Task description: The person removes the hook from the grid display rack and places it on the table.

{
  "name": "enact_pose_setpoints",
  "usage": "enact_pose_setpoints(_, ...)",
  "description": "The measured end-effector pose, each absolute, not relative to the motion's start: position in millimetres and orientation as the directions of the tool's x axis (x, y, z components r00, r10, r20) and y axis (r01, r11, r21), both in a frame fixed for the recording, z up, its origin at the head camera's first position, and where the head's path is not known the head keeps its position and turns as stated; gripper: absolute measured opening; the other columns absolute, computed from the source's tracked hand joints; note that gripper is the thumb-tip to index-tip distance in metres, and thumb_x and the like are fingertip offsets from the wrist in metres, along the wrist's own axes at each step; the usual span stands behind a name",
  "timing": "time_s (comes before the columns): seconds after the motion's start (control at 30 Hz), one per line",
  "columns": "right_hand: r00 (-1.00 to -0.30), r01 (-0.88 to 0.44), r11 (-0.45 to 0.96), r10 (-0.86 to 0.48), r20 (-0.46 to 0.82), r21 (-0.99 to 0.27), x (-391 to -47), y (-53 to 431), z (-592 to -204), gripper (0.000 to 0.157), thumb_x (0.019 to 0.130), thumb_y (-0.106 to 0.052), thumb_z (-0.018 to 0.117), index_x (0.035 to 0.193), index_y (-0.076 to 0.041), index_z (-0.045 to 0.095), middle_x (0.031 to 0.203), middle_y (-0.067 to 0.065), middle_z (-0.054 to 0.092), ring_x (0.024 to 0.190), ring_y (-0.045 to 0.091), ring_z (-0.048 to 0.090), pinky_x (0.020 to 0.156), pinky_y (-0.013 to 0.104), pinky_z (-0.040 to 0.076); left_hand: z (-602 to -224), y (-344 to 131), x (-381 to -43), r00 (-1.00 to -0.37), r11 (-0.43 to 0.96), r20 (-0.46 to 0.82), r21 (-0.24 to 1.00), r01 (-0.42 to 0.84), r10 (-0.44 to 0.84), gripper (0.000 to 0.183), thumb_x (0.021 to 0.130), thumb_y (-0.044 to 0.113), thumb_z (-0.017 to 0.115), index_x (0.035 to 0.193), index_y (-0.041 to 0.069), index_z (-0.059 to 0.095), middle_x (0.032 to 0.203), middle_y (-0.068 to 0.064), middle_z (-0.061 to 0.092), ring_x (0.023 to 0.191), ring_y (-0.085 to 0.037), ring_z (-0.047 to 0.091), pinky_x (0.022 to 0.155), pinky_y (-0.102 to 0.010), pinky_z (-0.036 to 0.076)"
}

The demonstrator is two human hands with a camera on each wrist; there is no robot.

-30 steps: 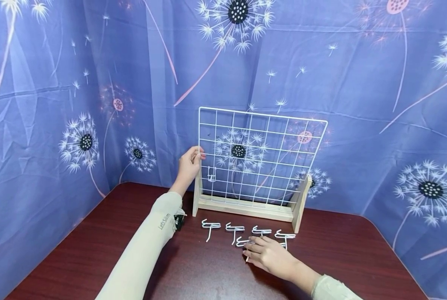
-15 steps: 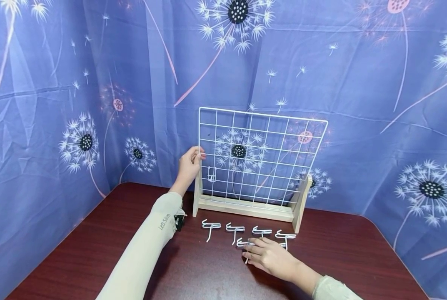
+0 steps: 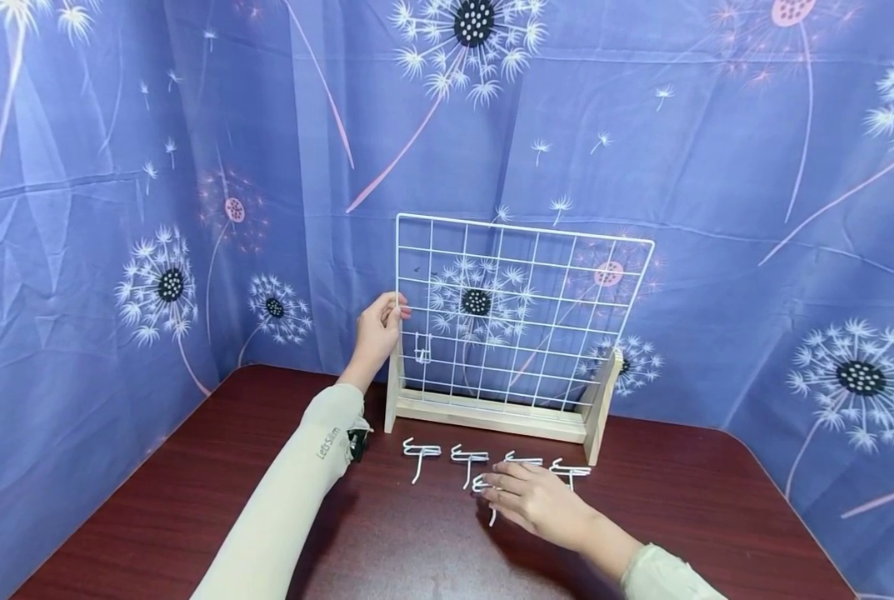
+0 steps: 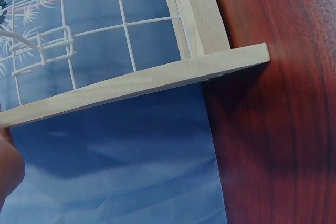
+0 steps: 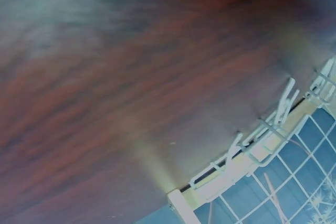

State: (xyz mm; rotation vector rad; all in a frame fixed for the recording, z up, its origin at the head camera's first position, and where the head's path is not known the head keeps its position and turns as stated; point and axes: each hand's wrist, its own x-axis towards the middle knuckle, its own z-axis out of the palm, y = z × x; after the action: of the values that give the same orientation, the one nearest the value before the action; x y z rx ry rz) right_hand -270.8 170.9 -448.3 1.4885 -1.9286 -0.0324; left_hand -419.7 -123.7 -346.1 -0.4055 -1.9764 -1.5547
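Observation:
A white wire grid panel [image 3: 521, 317] stands upright in a light wooden stand [image 3: 491, 415]. My left hand [image 3: 377, 333] grips the panel's left edge, just above the stand's side post. A white wire hook [image 3: 422, 350] hangs on the grid near that side. On the table, my right hand [image 3: 532, 500] lies over a double-wire hook [image 3: 480, 483], with its fingers [image 3: 502, 482] stretched across the middle of it. The hook's looped end and prong tip show beyond the fingers. My right thumb is hidden beneath the hand, so I cannot tell whether it pinches the hook.
Similar white hooks lie in a row before the stand: the left hook [image 3: 420, 454], another hook [image 3: 469, 457], a partly covered hook [image 3: 523, 459] and the right hook [image 3: 570, 471]. The dark red table [image 3: 192, 500] meets a blue dandelion-print cloth [image 3: 327, 125] behind.
My right hand has shifted slightly up and left, covering more of the row's third hook and uncovering more of the front hook's prong. My left hand stays put.

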Motion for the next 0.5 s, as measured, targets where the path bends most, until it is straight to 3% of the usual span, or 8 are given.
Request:
enact_pose_setpoints(0.23,-0.081,-0.844,0.353,-0.828,0.555,0.404,-275.8,162.0,-438.0,0.023,0.085,-0.022,0.064,0.103,-0.012,0.074,0.11,0.001,0.07,0.103,0.02,0.062,0.086,0.034,0.05,-347.2,-124.8,-419.7,-0.777,0.284,0.619,0.77,0.571,-0.117,0.016,0.096,-0.003,0.049,0.105,0.0,0.063,0.094,-0.015,0.071,0.091,-0.025,0.068,0.081,-0.03,0.051)
enact_pose_setpoints(0.37,-0.071,-0.854,0.349,-0.812,0.579,0.386,-279.7,156.0,-434.5,0.024,0.096,-0.022,0.055,0.103,-0.01,0.073,0.108,0.003,0.07,0.102,0.02,0.063,0.09,0.032,0.049,-347.1,-124.5,-419.9,-0.771,0.308,0.627,0.76,0.572,-0.117,0.016,0.096,-0.002,0.05,0.105,0.001,0.063,0.094,-0.013,0.071,0.09,-0.024,0.068,0.078,-0.027,0.051)
enact_pose_setpoints(0.5,-0.085,-0.849,0.375,-0.793,0.603,0.373,-284.1,149.8,-432.5,0.022,0.093,-0.022,0.058,0.103,-0.011,0.073,0.108,0.002,0.07,0.102,0.019,0.063,0.09,0.031,0.049,-346.2,-124.5,-420.1,-0.771,0.311,0.627,0.759,0.572,-0.111,0.017,0.096,-0.003,0.05,0.106,0.0,0.063,0.095,-0.014,0.071,0.09,-0.025,0.068,0.078,-0.027,0.051)
